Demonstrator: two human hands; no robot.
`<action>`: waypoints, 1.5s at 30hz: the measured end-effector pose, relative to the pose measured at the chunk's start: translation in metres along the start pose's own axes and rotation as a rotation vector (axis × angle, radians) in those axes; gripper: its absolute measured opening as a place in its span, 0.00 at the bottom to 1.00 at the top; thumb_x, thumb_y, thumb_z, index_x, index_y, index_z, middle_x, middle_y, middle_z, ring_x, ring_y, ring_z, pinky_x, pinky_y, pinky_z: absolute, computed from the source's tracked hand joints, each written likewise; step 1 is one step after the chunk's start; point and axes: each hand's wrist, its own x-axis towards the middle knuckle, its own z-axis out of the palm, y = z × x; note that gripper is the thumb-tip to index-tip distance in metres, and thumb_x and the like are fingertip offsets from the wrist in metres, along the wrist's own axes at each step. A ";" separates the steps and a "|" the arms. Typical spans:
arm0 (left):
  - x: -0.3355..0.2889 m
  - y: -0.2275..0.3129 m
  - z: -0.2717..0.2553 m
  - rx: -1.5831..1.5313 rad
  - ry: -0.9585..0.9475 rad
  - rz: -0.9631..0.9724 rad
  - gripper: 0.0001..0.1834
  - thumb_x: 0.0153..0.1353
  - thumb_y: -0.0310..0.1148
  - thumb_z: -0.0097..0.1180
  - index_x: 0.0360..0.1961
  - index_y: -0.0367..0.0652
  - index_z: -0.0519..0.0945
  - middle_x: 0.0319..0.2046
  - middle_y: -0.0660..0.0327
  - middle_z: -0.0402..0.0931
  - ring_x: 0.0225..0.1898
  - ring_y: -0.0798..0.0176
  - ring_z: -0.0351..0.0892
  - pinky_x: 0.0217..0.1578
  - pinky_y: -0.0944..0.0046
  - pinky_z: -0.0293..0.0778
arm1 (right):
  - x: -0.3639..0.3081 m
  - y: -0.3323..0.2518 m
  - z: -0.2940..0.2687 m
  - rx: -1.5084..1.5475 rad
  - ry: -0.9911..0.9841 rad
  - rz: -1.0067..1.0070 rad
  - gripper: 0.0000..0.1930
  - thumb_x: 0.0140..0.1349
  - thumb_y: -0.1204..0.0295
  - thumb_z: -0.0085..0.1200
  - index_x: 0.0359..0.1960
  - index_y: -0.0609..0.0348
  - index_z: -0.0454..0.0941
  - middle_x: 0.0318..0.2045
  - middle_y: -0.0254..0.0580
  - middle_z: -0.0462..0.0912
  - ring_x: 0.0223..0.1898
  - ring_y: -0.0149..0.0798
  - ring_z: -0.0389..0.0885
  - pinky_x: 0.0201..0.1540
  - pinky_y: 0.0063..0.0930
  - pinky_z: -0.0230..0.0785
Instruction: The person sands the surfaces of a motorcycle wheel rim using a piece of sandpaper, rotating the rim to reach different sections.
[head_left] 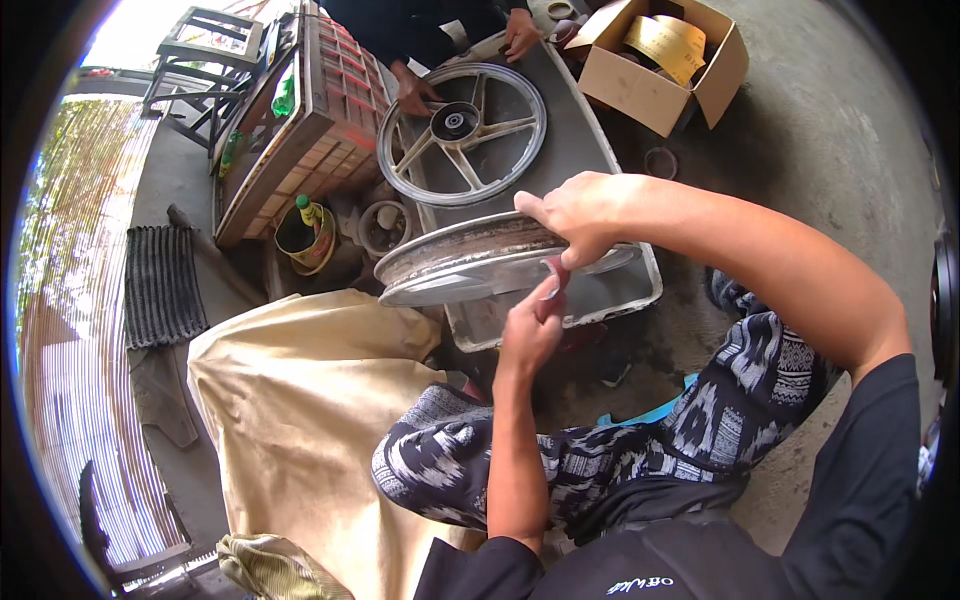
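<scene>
A tilted metal wheel rim (462, 258), brown and worn along its channel, stands nearly edge-on over the near part of a large pale-rimmed tray (655, 283). My right hand (585, 215) grips its upper edge, thumb along the rim. My left hand (530, 335) is closed on a folded reddish strip of sandpaper (553, 278), held against the rim's right part just below my right hand. Farther off, a five-spoke motorcycle wheel (487, 128) with a dark hub lies flat in the tray. A co-worker's hand (411, 88) touches that wheel; the other hand (520, 35) is at the tray's far edge.
An open cardboard box (640, 92) holding a yellow roll stands at the far right. Left of the tray are a crate (340, 110), a bucket (303, 245) with a green-capped bottle, and a pot (385, 228). Tan cloth (300, 390) covers something at near left.
</scene>
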 end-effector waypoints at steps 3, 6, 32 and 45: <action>0.001 0.007 -0.021 0.114 0.080 0.108 0.20 0.70 0.34 0.55 0.58 0.34 0.77 0.42 0.63 0.81 0.43 0.72 0.75 0.44 0.72 0.70 | -0.004 0.004 -0.001 0.030 0.025 0.009 0.39 0.52 0.64 0.64 0.61 0.67 0.57 0.38 0.61 0.83 0.45 0.60 0.83 0.48 0.48 0.74; 0.000 0.014 -0.028 0.006 0.202 0.075 0.22 0.72 0.45 0.54 0.57 0.38 0.80 0.45 0.56 0.84 0.47 0.67 0.80 0.50 0.65 0.72 | -0.001 0.005 -0.001 0.026 0.012 0.017 0.37 0.51 0.64 0.63 0.59 0.67 0.58 0.38 0.61 0.83 0.44 0.60 0.83 0.48 0.48 0.74; 0.023 0.001 0.011 0.759 0.699 -0.032 0.25 0.74 0.46 0.43 0.57 0.36 0.74 0.46 0.38 0.71 0.44 0.34 0.77 0.46 0.41 0.73 | -0.003 0.001 0.000 0.035 0.014 -0.008 0.39 0.50 0.64 0.64 0.60 0.66 0.57 0.36 0.60 0.83 0.43 0.60 0.84 0.47 0.48 0.75; 0.025 0.003 0.010 0.652 0.666 -0.032 0.24 0.73 0.50 0.43 0.54 0.46 0.82 0.49 0.39 0.73 0.49 0.37 0.77 0.50 0.45 0.73 | -0.003 0.002 0.004 0.045 0.015 0.009 0.39 0.51 0.65 0.65 0.60 0.66 0.56 0.38 0.60 0.83 0.44 0.60 0.83 0.48 0.48 0.74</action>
